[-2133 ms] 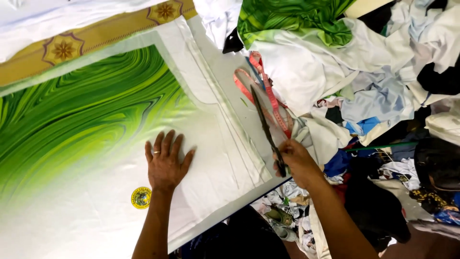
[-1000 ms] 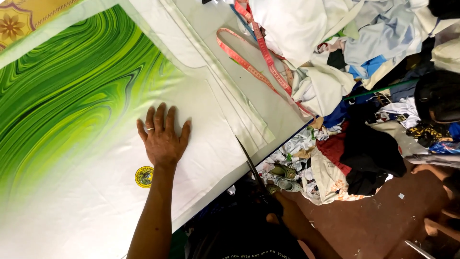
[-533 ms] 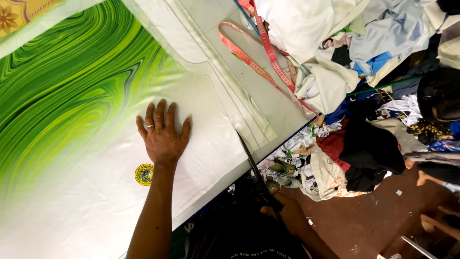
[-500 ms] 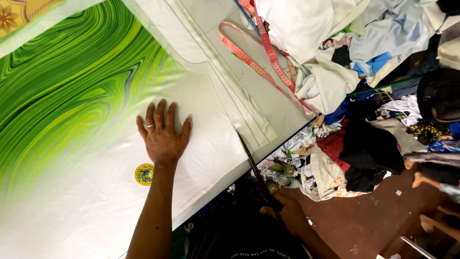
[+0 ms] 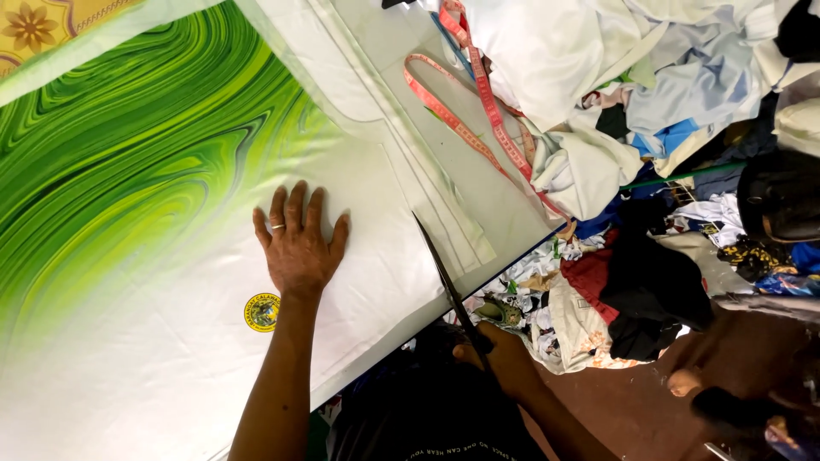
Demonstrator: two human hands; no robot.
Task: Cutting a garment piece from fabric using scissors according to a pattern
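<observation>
**Mia:** What is the left hand doing?

**Ben:** It is lying flat on the white and green cloth. The fingers are spreading wide and pressing down. One finger is wearing a ring.

**Mia:** And the right hand?

**Ben:** It is sitting past the near edge of the table, lower down. Its fingers are curling tight around the handles of the dark scissors.

**Mia:** Where are the scissors pointing?

**Ben:** The blades are pointing up and away from the person, over the white part of the cloth, just right of the flat hand. I cannot tell if the blades are open or shut.

**Mia:** What is that little round thing?

**Ben:** A yellow and green badge printed on the cloth, just beside the left wrist.

**Mia:** What else is lying there?

**Ben:** A pink measuring tape is looping across the bare table and running up onto a big pile of clothes. More scraps and rags are lying on the floor below the table edge.
</observation>
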